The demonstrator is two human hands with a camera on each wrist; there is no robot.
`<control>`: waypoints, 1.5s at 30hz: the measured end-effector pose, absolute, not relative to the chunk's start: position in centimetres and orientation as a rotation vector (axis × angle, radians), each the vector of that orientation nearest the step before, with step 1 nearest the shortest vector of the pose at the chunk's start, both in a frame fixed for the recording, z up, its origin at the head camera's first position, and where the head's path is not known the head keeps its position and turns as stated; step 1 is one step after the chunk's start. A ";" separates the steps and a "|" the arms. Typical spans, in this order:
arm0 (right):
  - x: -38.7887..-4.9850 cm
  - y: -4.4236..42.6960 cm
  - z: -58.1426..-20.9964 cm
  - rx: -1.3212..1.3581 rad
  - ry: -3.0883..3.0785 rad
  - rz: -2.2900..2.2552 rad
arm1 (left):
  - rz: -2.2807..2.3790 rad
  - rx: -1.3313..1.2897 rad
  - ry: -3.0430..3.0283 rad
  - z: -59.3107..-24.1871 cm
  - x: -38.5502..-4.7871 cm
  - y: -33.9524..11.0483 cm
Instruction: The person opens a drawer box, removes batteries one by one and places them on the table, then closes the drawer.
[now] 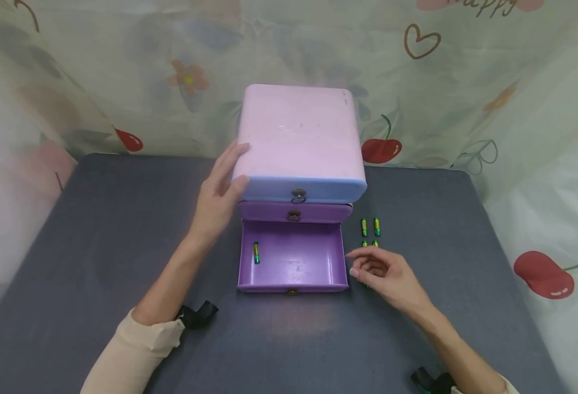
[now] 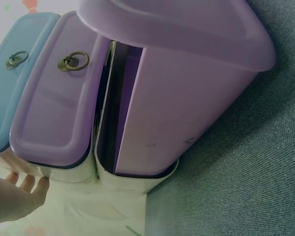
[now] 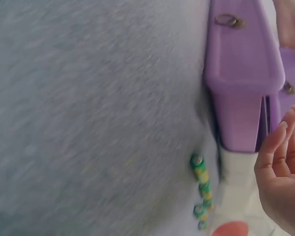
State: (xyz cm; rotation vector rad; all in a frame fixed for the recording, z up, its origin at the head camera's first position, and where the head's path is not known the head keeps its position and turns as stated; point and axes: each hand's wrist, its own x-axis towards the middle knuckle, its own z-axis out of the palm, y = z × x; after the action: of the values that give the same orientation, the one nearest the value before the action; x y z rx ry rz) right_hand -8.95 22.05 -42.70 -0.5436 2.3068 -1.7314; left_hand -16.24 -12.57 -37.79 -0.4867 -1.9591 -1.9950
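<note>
A small chest of drawers (image 1: 299, 131) with a pink top stands on the table, its purple bottom drawer (image 1: 299, 262) pulled out. Inside that drawer, near the left wall, lies one green-and-yellow battery (image 1: 256, 253). My left hand (image 1: 215, 202) rests against the chest's left side, fingers along its edge. Beside the drawer's right wall hovers my right hand (image 1: 387, 273), its fingers loosely bent, with nothing visible between them. Several more batteries (image 1: 377, 226) are on the table right of the chest, some partly hidden by the right hand. The right wrist view shows those batteries (image 3: 200, 169) blurred.
Above the pulled-out drawer, the blue drawer (image 1: 269, 189) and the middle purple drawer (image 1: 264, 212) are closed, each with a ring pull. A dark grey cloth covers the table (image 1: 121, 246). Printed curtains (image 1: 146, 71) hang behind and at both sides.
</note>
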 end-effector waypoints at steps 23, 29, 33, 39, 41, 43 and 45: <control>-10.7 15.9 -41.7 -0.721 2.208 -1.668 | -2.006 -0.501 -1.913 -37.8 -16.1 -12.6; -11.1 14.8 -41.7 -0.737 2.210 -1.636 | -2.025 -0.499 -1.902 -37.9 -16.2 -12.5; -11.5 14.2 -41.9 -0.722 2.212 -1.617 | -2.004 -0.497 -1.926 -38.0 -16.3 -12.5; -12.2 13.3 -42.3 -0.752 2.207 -1.589 | -1.992 -0.492 -1.947 -37.8 -16.3 -12.4; -12.4 13.0 -42.4 -0.773 2.214 -1.578 | -1.988 -0.488 -1.960 -37.7 -16.2 -12.4; -12.6 12.7 -42.6 -0.798 2.224 -1.557 | -1.981 -0.484 -1.973 -37.6 -16.2 -12.4; -12.8 12.4 -42.8 -0.814 2.239 -1.530 | -1.972 -0.480 -1.989 -37.5 -16.2 -12.5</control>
State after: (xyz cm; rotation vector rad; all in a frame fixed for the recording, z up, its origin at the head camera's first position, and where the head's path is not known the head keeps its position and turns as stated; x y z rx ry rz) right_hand -12.77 12.35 -42.75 -0.8139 2.2386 -1.5297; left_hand -16.18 -12.50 -37.45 -0.4798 -1.9894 -1.9715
